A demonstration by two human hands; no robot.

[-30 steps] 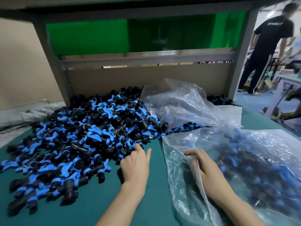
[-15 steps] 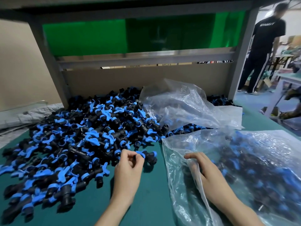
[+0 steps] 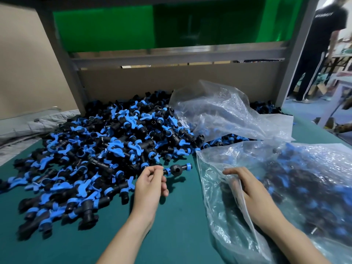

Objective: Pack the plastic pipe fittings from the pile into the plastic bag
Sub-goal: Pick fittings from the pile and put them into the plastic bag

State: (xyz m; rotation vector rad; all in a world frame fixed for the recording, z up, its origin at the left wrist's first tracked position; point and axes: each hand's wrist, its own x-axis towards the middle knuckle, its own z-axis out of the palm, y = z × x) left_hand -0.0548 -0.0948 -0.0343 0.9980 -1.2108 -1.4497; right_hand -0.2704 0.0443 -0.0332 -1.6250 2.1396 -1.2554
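A big pile of black pipe fittings with blue collars [image 3: 99, 149] covers the left and middle of the green table. My left hand [image 3: 150, 185] pinches one black and blue fitting [image 3: 176, 169] by its end, just clear of the pile's near edge and to the left of the bag. A clear plastic bag [image 3: 285, 187] lies at the right, with many fittings inside it. My right hand [image 3: 251, 193] reaches into the bag's mouth, fingers spread under the plastic and lifting its upper layer.
A second crumpled clear bag [image 3: 228, 115] lies behind on the pile's right side. A grey metal frame [image 3: 171, 56] with cardboard and green panels stands at the back. A person in black [image 3: 320, 54] stands at the far right beyond the table edge.
My left hand reached into the pile's edge, pinched one fitting and has drawn it out toward the bag. My right hand stayed in the bag's mouth.
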